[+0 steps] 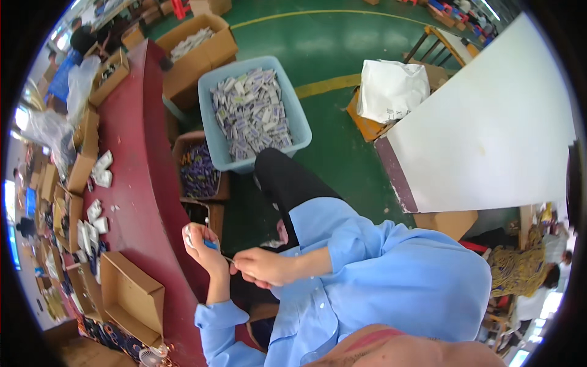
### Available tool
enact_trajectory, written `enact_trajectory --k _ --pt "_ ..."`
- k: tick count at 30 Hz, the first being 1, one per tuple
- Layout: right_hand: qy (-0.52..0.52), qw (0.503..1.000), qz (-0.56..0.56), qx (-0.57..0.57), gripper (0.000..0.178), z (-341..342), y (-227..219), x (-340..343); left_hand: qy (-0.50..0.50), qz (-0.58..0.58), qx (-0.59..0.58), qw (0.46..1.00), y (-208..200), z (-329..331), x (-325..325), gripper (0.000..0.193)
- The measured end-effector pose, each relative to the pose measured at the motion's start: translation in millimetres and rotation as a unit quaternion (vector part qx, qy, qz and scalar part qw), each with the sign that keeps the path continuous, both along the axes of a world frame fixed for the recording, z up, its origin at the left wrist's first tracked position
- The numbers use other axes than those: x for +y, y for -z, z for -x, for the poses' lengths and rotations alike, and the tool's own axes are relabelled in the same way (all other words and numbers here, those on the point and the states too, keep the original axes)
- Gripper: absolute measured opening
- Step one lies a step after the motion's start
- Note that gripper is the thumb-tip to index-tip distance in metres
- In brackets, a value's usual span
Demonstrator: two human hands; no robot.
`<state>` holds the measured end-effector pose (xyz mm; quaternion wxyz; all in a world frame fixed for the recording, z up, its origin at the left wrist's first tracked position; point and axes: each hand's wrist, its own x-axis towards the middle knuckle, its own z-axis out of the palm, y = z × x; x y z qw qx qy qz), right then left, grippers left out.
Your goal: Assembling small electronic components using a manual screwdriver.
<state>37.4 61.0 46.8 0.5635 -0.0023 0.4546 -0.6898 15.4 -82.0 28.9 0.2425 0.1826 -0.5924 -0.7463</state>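
My left hand [206, 252] is closed around a small white-and-blue piece [210, 244], most of it hidden by the fingers. Close beside it, my right hand [263, 267] pinches a thin metal rod-like tool [230, 260] that points toward the left wrist and palm; its exact kind is too small to tell. Both hands are over my lap, at the edge of a dark red table [131, 177]. Ahead of them stands a light blue plastic tub [298, 122] heaped with small white-and-purple pieces [251, 110].
On the table lie several white plastic parts [92, 229] and an open cardboard box [137, 293]. A carton of purple pieces [200, 171] sits below the table edge. A carton [205, 58] stands behind. To the right are a white bag [393, 90] and a large white panel [483, 128].
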Motion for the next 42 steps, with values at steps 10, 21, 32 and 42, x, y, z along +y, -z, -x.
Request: enact_trajectory --k 10,21,32,42 --pt "-0.067 0.991 0.028 -0.114 0.034 51 -12 16 0.167 -0.105 -0.101 0.975 5 1 -27 0.042" --pt "-0.150 0.983 -0.011 -0.106 0.032 55 -4 1 0.133 -0.002 -0.117 0.984 -5 8 -34 0.037" --pt "-0.069 0.989 -0.016 -0.130 0.033 22 -13 -28 0.078 -0.020 -0.106 0.991 -1 6 -44 0.036" --pt "-0.100 0.992 -0.060 -0.054 0.034 21 -22 -40 0.006 -0.023 -0.088 0.996 -2 0 -47 0.036"
